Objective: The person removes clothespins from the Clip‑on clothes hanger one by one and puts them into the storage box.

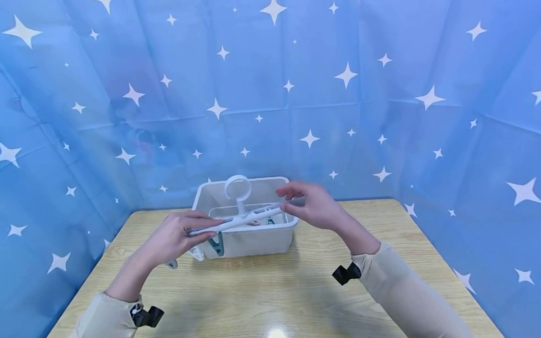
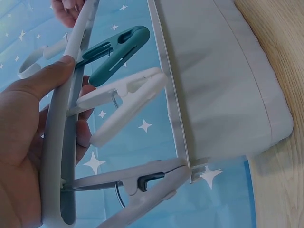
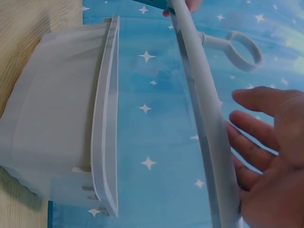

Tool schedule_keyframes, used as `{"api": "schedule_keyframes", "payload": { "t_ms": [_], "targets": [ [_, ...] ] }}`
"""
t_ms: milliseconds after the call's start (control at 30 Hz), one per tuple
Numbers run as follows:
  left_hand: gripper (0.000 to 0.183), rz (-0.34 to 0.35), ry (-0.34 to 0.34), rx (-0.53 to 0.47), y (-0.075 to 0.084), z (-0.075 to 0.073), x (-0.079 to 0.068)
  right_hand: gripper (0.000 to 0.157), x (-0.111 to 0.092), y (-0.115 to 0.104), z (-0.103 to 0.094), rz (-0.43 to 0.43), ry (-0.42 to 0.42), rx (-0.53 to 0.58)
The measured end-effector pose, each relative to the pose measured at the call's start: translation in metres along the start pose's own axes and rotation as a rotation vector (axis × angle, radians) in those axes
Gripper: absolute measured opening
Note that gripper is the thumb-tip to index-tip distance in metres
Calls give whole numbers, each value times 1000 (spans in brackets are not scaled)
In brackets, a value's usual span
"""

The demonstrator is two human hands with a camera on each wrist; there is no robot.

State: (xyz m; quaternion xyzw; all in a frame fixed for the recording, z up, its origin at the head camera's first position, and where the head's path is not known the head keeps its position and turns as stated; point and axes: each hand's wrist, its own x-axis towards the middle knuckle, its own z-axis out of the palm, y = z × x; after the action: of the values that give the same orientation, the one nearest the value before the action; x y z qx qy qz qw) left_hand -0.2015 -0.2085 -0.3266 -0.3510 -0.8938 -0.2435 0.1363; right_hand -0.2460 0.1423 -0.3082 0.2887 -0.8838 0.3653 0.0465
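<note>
A white clip hanger, a long bar with a ring hook standing up at its middle, spans the space over the bin's front rim. My left hand grips its left end, thumb on one side and fingers on the other. From that end hang a teal clothespin, a white clothespin and a light grey clothespin. At the other end my right hand has its fingers loosely extended against the bar, and the thumb stands apart in the right wrist view.
Behind and below the hanger, a white plastic bin stands at the table's far side, with a teal clothespin visible inside. The wooden table ends at a blue star-printed curtain that encloses the back and sides.
</note>
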Motion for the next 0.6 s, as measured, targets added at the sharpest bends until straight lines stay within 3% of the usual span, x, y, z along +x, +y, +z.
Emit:
{"api": "schedule_keyframes", "payload": {
  "t_ms": [300, 600],
  "targets": [
    [30, 0, -28, 1, -1, -1, -2, 33, 1, 2, 4, -13, -125, -138],
    [29, 17, -37, -13, -3, 0, -4, 29, -1, 3, 4, -100, -185, -225]
  ]
}}
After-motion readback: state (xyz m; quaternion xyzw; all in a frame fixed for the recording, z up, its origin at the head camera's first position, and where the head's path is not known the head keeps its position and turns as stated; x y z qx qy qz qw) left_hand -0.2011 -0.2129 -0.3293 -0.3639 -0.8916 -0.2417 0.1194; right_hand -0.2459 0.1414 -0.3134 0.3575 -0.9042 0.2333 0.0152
